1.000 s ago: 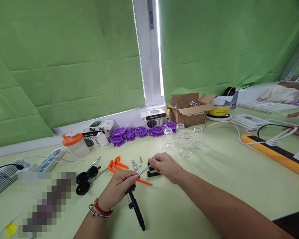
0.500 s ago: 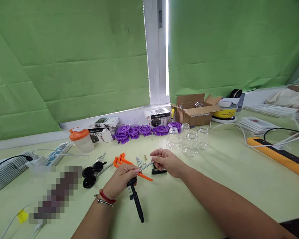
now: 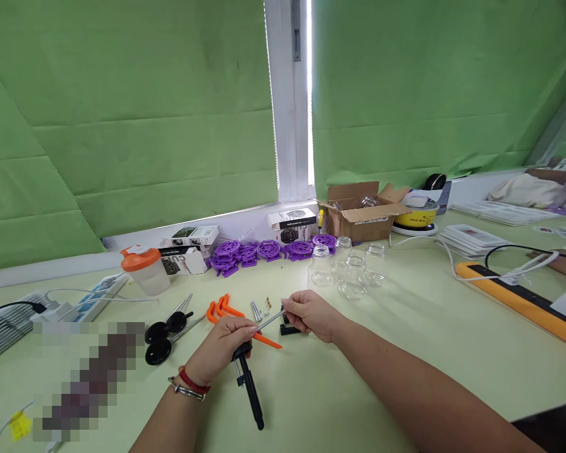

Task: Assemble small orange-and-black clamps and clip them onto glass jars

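Counted two bare hands, the left hand (image 3: 221, 349) and the right hand (image 3: 314, 316), one thin metal rod (image 3: 270, 320), one black-handled tool (image 3: 251, 393), four clear jars (image 3: 353, 277), three black round pieces (image 3: 158, 352) with metal stems, two power strips (image 3: 523, 299), one cardboard box (image 3: 365, 229) and one orange-lidded cup (image 3: 153, 277); could not count the overlapping purple wheels (image 3: 268, 250) or orange hooked pieces (image 3: 268, 341) for certain. Saw the metal rod straight, slim and grey, slanting up from left hand to right hand above the table (image 3: 405, 314). Found the left fingers curled round the top of the black-handled tool, thumb against the rod's lower end, and the right thumb and fingertips pinched on its upper end. Noted the tool as long and dark, slanting down toward the near side; could not tell about any join with the rod, hidden by the left fingers. Found the orange hooked pieces partly covered by the left hand, a black bracket (image 3: 292, 329) partly covered by the right, and silver screws (image 3: 255, 311) just beyond. Spotted the jars before the cardboard box, with the wheels to their left.
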Tool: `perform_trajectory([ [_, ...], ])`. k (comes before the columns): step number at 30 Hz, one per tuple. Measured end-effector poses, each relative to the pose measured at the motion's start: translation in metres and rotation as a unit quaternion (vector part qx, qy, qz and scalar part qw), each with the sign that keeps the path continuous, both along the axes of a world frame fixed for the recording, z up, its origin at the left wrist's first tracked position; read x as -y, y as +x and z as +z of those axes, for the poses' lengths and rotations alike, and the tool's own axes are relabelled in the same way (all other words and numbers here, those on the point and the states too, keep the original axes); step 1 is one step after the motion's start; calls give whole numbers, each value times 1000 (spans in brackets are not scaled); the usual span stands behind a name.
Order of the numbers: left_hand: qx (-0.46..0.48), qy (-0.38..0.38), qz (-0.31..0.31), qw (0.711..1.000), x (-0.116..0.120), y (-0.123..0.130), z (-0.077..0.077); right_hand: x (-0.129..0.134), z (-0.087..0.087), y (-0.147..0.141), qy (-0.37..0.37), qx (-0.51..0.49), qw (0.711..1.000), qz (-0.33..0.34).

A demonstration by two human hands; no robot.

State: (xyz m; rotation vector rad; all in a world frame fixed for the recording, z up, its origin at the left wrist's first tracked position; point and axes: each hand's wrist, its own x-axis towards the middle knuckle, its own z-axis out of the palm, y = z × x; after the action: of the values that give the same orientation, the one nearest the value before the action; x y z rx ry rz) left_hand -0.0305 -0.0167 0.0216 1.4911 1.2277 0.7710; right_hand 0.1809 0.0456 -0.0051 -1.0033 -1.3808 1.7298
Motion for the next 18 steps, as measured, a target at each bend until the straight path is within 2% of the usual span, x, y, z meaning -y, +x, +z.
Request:
perform_trajectory([
  [4,-16,0,-2,1000,-1,-1,-1,0,0,2,35,-51,998,14],
  [8,-11,-1,-3,1000,-1,-1,-1,1,-3,0,11,-36,999,17],
  [12,-1,-2,-12,1000,0,-2,1,1,-3,-1,52,-16,998,-3],
  [14,12,-13,3,1000,0,-4,3,-3,-1,-1,81,-24,996,-33],
  [16,30,-13,31,999,0,-6,7,-14,-1,-1,110,7,991,-76],
  [18,55,7,75,996,-1,-8,9,-29,-1,-4,159,116,975,-106],
])
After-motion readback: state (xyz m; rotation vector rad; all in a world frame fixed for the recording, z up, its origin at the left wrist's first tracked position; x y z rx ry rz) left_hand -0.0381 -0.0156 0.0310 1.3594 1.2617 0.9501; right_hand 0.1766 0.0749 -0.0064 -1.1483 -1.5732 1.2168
